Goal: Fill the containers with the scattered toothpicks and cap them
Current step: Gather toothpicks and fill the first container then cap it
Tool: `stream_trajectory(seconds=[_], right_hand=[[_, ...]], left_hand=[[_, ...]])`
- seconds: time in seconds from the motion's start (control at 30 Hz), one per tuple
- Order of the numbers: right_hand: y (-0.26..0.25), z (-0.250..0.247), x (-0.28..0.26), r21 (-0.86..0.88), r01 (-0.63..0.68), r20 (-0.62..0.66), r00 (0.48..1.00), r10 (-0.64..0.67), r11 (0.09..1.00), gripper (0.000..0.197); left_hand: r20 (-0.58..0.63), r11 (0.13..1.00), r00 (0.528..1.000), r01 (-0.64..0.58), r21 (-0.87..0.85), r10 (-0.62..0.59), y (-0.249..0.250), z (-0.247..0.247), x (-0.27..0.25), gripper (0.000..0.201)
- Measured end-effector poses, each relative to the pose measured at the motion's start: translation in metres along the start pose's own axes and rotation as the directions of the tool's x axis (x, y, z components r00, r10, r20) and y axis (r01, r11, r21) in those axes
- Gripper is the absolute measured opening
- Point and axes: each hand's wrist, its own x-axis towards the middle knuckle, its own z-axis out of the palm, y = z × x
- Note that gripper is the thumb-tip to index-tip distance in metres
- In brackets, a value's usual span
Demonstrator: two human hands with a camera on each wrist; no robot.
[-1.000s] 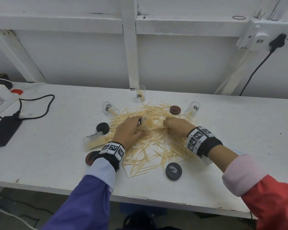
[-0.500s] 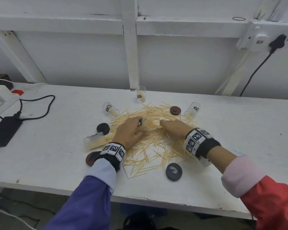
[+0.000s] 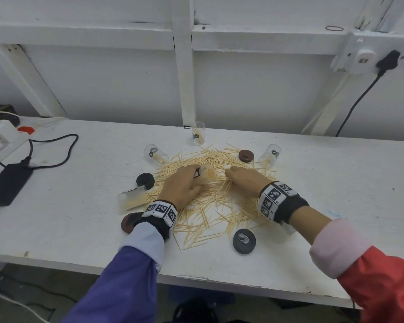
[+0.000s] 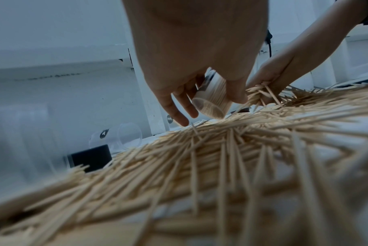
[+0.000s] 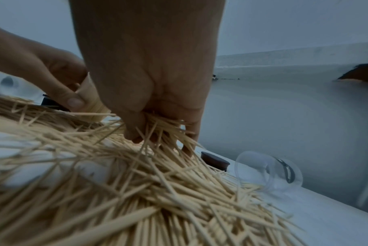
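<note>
A wide pile of toothpicks (image 3: 210,197) covers the middle of the white table (image 3: 336,194). My left hand (image 3: 182,185) grips a clear container (image 3: 204,174) full of toothpicks, tilted over the pile; the same container (image 4: 212,101) shows between thumb and fingers in the left wrist view. Just right of it, my right hand (image 3: 240,180) curls its fingers round a bunch of toothpicks (image 5: 164,128) on the pile. Clear containers lie at the left (image 3: 155,155), right (image 3: 269,155) and near left (image 3: 132,199); one stands at the back (image 3: 197,134). Caps lie around: brown (image 3: 246,155), black (image 3: 145,180), dark (image 3: 244,240), reddish (image 3: 128,222).
A black power adapter (image 3: 8,183) with its cable lies at the table's left, beside a white charger (image 3: 0,131). A white post (image 3: 184,66) rises behind the standing container. A wall socket with a black plug (image 3: 385,60) sits upper right. The table's front edge runs close below the caps.
My right hand has slid a little left across the pile, toward the container in my left hand. The left hand has barely moved.
</note>
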Motion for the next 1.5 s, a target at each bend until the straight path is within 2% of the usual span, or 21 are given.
stream_trajectory(seconds=[0.2,0.3,0.43,0.6,0.8,0.93,1.03,1.23,1.5], right_hand=[[0.009,-0.001,0.0,0.153,-0.013,-0.019,1.0,0.016,0.988,0.013],[0.012,-0.005,0.0,0.251,-0.012,-0.027,0.999,0.019,0.968,0.006],[0.015,-0.01,0.001,0.334,-0.007,-0.071,0.997,0.032,0.943,0.008],[0.012,-0.017,-0.007,0.544,-0.062,-0.007,0.997,0.078,0.837,0.011],[0.009,-0.019,-0.007,0.633,-0.037,-0.063,0.993,0.1,0.774,0.024],[0.002,-0.024,-0.009,0.701,-0.003,-0.039,0.998,0.042,0.713,0.017],[-0.001,-0.028,-0.009,0.637,0.002,-0.009,1.0,0.004,0.771,0.013],[-0.003,-0.039,-0.005,0.387,-0.04,0.074,0.997,0.012,0.921,0.01],[-0.01,-0.054,-0.001,0.122,-0.021,0.18,0.984,-0.002,0.992,0.006]], left_hand=[[-0.052,1.0,0.998,0.027,-0.014,-0.027,0.0,0.0,-0.001,0.051],[-0.079,0.998,0.995,0.066,-0.023,-0.067,0.001,-0.001,-0.001,0.054],[-0.127,0.994,0.986,0.104,-0.02,-0.106,0.005,-0.003,-0.002,0.054],[-0.145,0.992,0.981,0.124,-0.02,-0.125,0.006,-0.005,-0.003,0.053],[-0.125,0.993,0.985,0.121,-0.014,-0.122,0.006,-0.006,-0.003,0.054],[-0.103,0.994,0.989,0.104,-0.024,-0.106,0.005,-0.006,-0.002,0.054],[-0.075,0.996,0.994,0.083,-0.026,-0.084,0.004,-0.006,-0.003,0.053],[-0.046,0.999,0.998,0.041,0.0,-0.04,0.004,-0.006,-0.004,0.054],[-0.016,1.0,1.0,0.018,0.003,-0.018,0.004,-0.005,-0.003,0.056]])
